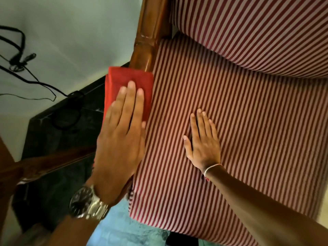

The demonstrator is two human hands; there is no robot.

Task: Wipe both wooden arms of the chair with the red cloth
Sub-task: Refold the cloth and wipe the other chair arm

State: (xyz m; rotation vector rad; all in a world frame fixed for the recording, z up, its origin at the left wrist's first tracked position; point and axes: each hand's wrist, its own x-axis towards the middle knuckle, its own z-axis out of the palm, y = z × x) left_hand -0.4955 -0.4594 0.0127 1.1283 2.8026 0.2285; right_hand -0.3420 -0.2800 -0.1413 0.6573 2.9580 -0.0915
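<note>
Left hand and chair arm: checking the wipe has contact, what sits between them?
In the head view, only the folded red cloth lies between the left hand and wooden arm.

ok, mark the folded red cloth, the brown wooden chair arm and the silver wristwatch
folded red cloth [124,77], head view, bare top fold.
brown wooden chair arm [147,41], head view, carved shaft above cloth.
silver wristwatch [83,201], head view, dark dial.
</note>
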